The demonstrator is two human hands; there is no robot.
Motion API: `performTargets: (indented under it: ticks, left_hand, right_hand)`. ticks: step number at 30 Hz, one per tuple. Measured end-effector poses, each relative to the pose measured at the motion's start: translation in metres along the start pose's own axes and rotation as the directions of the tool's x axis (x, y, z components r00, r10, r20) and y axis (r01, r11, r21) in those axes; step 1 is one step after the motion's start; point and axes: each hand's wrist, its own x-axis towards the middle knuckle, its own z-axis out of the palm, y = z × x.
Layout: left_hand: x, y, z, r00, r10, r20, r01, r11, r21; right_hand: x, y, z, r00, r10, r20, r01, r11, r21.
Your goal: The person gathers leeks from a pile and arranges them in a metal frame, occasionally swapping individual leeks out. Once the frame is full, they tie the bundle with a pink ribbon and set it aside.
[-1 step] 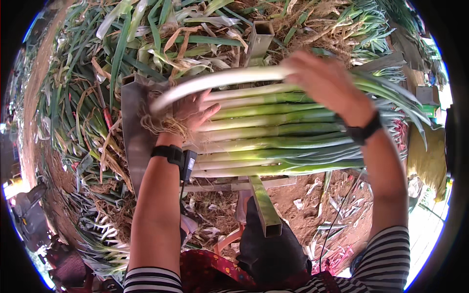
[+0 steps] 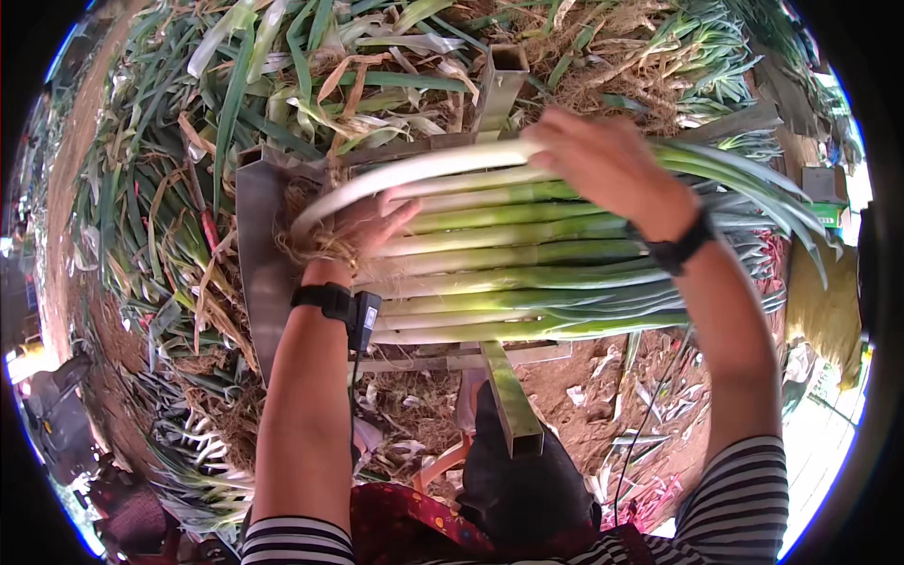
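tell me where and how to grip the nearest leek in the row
Probably mid-shaft on the nearest leek, with the hand coming from above and the near side: the shaft lies straight, no leek borders its near edge, while the next leek crowds its far edge.

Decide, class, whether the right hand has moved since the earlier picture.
Yes: the right hand has shifted slightly leftward, closer to the upper square metal post.

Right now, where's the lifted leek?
In the head view, the lifted leek is in your right hand, above the leek row, its root end at left near your left hand.
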Motion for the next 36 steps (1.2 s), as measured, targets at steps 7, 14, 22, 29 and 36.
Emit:
performTargets:
  ticks: [7, 14, 22, 29, 36]
  left_hand:
    - [-0.016, -0.002, -0.021, 0.916, -0.312, 0.254, 0.352, 0.318, -0.880]
    - [-0.021, -0.051, -0.078, 0.831, -0.203, 0.518, 0.485, 0.720, -0.496]
    - [-0.056, -0.029, -0.141, 0.850, -0.062, 0.523, 0.402, 0.717, -0.569]
    - [-0.123, -0.027, -0.242, 0.980, -0.074, 0.182, 0.084, 0.995, -0.048]
    - [-0.038, 0.100, -0.076, 0.945, 0.039, 0.325, -0.076, 0.992, 0.100]
  right_hand:
    - [0.012, 0.027, 0.078, 0.948, 0.004, -0.319, 0.033, 0.993, 0.112]
    - [0.018, 0.017, 0.064, 0.997, 0.080, 0.002, -0.080, 0.994, 0.073]
    - [0.020, 0.029, 0.082, 0.988, 0.058, -0.145, -0.047, 0.996, 0.077]
    - [0.023, 0.022, 0.078, 0.993, 0.079, -0.087, -0.073, 0.995, 0.070]
    - [0.020, 0.029, 0.089, 0.975, 0.042, -0.218, -0.013, 0.991, 0.132]
